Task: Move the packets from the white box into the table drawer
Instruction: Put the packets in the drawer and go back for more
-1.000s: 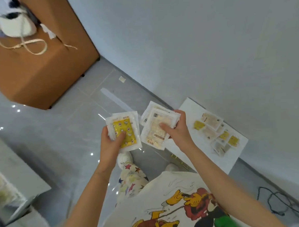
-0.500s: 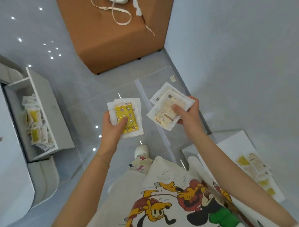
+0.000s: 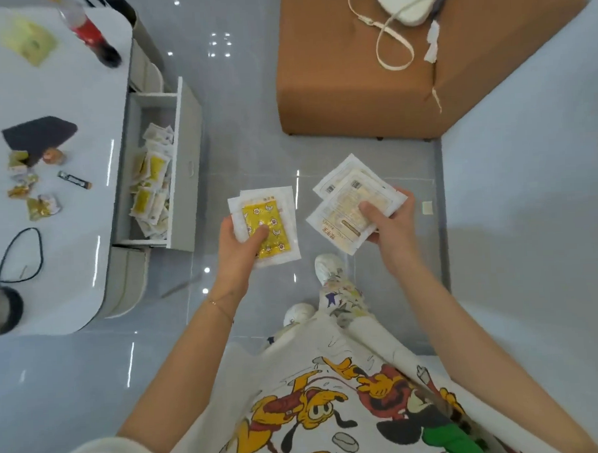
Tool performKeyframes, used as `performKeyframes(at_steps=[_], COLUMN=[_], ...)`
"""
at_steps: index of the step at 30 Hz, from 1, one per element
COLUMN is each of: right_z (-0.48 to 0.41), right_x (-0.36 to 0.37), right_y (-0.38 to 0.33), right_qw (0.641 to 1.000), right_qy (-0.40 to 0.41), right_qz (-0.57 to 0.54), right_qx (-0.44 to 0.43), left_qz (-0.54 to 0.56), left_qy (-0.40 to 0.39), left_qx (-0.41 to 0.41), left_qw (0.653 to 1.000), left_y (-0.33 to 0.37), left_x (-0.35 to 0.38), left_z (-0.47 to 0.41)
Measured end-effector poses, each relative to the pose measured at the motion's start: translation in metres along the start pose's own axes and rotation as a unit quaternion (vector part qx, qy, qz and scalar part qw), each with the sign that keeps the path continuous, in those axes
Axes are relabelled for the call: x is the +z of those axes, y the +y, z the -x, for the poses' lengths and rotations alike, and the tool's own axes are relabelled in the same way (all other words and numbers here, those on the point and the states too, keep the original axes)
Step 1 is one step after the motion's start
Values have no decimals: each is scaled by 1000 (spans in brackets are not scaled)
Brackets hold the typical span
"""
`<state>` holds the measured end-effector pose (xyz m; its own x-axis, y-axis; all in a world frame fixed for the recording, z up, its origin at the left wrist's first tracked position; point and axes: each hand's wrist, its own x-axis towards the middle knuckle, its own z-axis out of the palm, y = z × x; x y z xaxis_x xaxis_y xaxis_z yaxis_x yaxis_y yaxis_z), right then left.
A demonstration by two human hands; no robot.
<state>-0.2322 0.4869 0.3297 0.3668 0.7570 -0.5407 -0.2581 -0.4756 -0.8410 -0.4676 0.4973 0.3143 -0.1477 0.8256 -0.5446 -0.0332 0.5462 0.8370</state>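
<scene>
Hands: left hand (image 3: 239, 253) and right hand (image 3: 392, 232) each pinch a small stack, thumb on top, to hold it flat (no spills mid-carry).
Drawer (image 3: 187, 162): pulled out at the table's (image 3: 80, 109) right edge, heaped with packets (image 3: 152, 184).
Yellow packets (image 3: 268, 224): left hand, nearer the drawer.
Pale packets (image 3: 349, 203): right hand, printed backs up.

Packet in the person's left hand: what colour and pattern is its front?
The packet is yellow with small white flowers; head view.

Left hand (image 3: 240, 251), right hand (image 3: 392, 230) grip packets (image 3: 273, 210) (thumbs on top).
</scene>
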Motion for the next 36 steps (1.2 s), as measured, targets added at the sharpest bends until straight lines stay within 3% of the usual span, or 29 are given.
performKeyframes(at_steps=[10,21,32,36], right_z=[-81,-132,-179,-198], right_x=[87,218,404,461], right_y=[-57,-79,-79,-83], right_qw=[975,929,879,877], right_qy=[-189,-302,-368,-362], right_qz=[118,212,304,317], right_qx=[12,-11,-18,7], left_qz=[98,189,264,278], left_qy=[168,315,367,372], left_qx=[1,13,-9,-32], left_qw=[981,930,892,885], left_y=[41,53,64,78], left_x=[-20,-86,-193,-222], left_z=[-49,-71,-175,-213])
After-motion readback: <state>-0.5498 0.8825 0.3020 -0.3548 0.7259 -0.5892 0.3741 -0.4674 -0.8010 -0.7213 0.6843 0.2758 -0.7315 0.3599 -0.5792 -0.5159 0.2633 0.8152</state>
